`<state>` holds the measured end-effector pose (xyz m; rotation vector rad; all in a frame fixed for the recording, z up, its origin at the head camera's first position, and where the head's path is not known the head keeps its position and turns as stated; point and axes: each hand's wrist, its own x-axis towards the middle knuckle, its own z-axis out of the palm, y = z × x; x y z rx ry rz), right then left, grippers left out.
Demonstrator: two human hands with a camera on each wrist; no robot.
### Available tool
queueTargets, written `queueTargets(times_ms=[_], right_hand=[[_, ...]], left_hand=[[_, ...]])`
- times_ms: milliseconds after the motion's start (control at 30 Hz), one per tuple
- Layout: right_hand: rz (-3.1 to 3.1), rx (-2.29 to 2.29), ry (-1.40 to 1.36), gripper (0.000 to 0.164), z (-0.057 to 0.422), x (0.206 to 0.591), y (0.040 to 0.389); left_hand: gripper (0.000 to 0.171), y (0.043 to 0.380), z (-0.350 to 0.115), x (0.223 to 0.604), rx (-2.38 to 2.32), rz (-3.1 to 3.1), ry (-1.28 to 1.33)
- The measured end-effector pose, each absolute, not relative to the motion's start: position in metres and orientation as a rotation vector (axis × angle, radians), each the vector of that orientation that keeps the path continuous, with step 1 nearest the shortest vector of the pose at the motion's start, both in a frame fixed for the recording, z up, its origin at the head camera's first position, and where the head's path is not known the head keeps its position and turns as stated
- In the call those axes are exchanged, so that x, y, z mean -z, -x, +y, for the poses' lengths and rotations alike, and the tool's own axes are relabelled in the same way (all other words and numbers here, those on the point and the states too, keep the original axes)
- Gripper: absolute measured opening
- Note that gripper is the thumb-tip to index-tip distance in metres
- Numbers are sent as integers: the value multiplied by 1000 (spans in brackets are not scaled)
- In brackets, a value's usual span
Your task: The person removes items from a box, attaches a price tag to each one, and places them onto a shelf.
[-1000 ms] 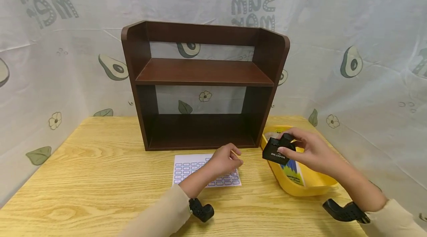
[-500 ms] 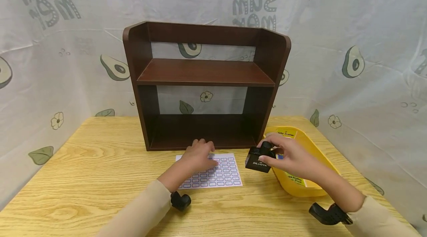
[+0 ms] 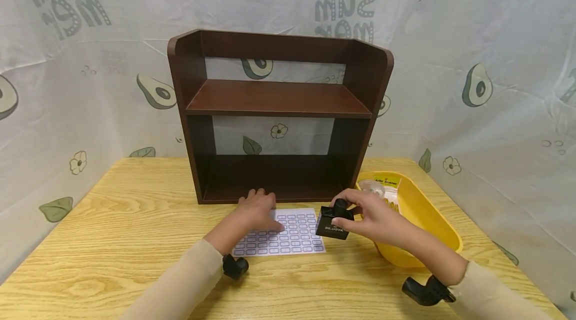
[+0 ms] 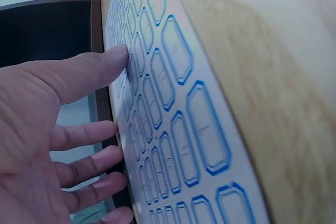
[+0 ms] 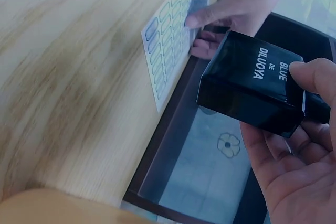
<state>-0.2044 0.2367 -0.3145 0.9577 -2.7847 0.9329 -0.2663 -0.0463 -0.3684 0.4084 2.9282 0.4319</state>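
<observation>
Left hand [image 3: 255,212] spread over label sheet [image 3: 294,237]; right hand [image 3: 370,214] pinches black bottle [image 3: 330,228] near sheet's right edge.

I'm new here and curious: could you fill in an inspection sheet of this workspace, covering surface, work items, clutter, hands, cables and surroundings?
Surface: wood-grain table; dark brown shelf standing on it.
Work items: black bottle marked DILUOYA; label sheet on the table.
Clutter: yellow basket at the right, Artist Brushes packet inside.
Hands: left hand at the label sheet, contact unclear; right hand grips the bottle.
Cables: nothing seen.
Surroundings: pale cloth printed with avocados, leaves and flowers.
</observation>
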Motion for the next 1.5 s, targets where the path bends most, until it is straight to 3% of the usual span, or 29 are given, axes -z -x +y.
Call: queueTargets(times_ms=[1067,1333,1500], right_hand=[[-2848,-986,-1038,26,203,332,210],[-2828,-956,-1073,28,197,336,211],[-2838,-968,-1094,29,194,338,213]], left_hand=[[59,268,-74,370,-475,2870,-337],[48,269,-78,371,-572,2909,-316],[31,271,-88,364,-737,2890,-322]])
